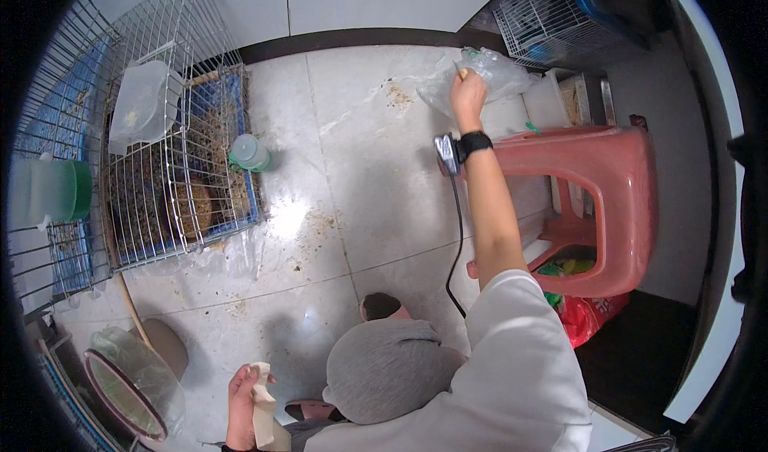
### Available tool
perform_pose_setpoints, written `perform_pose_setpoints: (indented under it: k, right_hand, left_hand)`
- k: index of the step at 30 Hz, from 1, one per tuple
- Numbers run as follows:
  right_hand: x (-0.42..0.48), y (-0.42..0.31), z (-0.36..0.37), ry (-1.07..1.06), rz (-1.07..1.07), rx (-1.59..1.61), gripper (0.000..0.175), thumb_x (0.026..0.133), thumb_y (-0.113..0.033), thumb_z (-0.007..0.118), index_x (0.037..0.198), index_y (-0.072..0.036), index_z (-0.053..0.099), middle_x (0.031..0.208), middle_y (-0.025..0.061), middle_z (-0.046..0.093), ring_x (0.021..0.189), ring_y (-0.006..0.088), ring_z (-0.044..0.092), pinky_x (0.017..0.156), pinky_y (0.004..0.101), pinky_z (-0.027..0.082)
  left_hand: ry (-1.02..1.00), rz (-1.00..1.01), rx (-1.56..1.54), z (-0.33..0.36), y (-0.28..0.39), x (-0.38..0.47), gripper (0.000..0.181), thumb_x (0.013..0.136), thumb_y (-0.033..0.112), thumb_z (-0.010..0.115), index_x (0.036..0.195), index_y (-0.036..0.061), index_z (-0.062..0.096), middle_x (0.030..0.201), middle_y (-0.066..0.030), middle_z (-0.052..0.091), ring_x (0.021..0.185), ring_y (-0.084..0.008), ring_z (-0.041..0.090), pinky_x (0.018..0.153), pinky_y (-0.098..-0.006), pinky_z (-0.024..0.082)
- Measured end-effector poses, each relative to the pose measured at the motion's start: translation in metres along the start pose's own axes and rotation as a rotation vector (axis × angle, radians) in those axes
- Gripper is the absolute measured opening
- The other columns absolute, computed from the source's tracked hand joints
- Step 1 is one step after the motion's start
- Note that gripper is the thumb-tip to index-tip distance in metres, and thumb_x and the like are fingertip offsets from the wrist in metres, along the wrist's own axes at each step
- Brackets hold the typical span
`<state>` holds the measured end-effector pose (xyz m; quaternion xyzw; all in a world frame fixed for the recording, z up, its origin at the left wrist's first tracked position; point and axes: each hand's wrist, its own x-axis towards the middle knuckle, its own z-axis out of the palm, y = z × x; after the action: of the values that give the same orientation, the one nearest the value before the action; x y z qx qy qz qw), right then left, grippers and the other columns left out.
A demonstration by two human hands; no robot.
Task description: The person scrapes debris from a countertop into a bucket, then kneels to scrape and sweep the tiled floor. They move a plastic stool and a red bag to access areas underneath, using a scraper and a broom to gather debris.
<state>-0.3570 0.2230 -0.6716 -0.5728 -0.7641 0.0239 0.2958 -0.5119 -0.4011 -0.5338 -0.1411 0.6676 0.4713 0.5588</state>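
Note:
My left hand, low in the view, holds a cream-coloured paper or cloth piece between thumb and fingers. My right arm reaches far forward, and my right hand is closed around a small tan-ended thing that is mostly hidden in the fist. Just behind and beside that hand, a clear plastic bag lies crumpled on the tiled floor. A patch of tan crumbs lies on the tiles to the left of the bag. A wrist device with a black cable is on my right wrist.
On the left stands a wire cage with bedding, and a small bottle at its side. A pink plastic stool lies tipped at right, near a red bag. A bag-lined bin is lower left; another wire cage stands upper right.

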Motion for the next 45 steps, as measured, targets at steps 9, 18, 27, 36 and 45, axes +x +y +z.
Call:
perform_pose_setpoints:
  k: [9,18,27,36,45]
  right_hand:
    - [0.021,0.046,-0.008,0.387,0.27,-0.005,0.032,0.079,0.0,0.055,0.11,0.01,0.054,0.121,0.0265,0.053,0.108,0.0396,0.053,0.091,0.0424,0.044]
    - [-0.009,0.018,0.01,0.038,0.321,0.159,0.027,0.084,-0.001,0.051,0.109,0.007,0.055,0.108,0.0292,0.057,0.101,0.0404,0.056,0.086,0.0444,0.044]
    - [0.005,0.055,0.037,0.528,0.294,0.119,0.023,0.08,0.001,0.054,0.101,0.01,0.058,0.101,0.0276,0.061,0.095,0.0416,0.058,0.085,0.0437,0.046]
    - [-0.027,0.033,0.039,-0.043,0.161,-0.069,0.015,0.08,-0.002,0.052,0.092,0.003,0.059,0.09,0.0235,0.063,0.085,0.0386,0.061,0.076,0.0461,0.049]
    - [-0.164,-0.068,-0.019,-0.255,-0.449,0.417,0.027,0.082,-0.004,0.05,0.107,0.003,0.057,0.084,0.0226,0.061,0.075,0.0404,0.059,0.067,0.0475,0.048]
  left_hand:
    - [0.0,0.001,-0.035,0.005,-0.005,-0.01,0.021,0.089,0.025,0.057,0.096,0.0046,0.06,0.08,-0.0081,0.063,0.068,-0.0117,0.057,0.056,-0.0229,0.043]
    - [0.076,-0.014,-0.032,0.011,0.004,0.008,0.018,0.09,0.025,0.056,0.095,0.0084,0.061,0.079,-0.0055,0.063,0.064,-0.0091,0.054,0.053,-0.0222,0.042]
    - [0.118,-0.018,-0.025,0.01,-0.004,0.011,0.019,0.09,0.026,0.057,0.096,0.0088,0.061,0.079,-0.0057,0.063,0.06,-0.0089,0.054,0.05,-0.0214,0.041]
    - [0.108,-0.044,-0.011,0.004,-0.003,0.006,0.016,0.09,0.025,0.057,0.093,0.0097,0.059,0.078,-0.0054,0.063,0.059,-0.0085,0.053,0.049,-0.0219,0.04]
    - [0.05,-0.041,0.008,-0.002,-0.005,-0.003,0.021,0.089,0.027,0.059,0.095,0.0071,0.059,0.078,-0.0087,0.062,0.062,-0.0089,0.053,0.049,-0.0219,0.04]
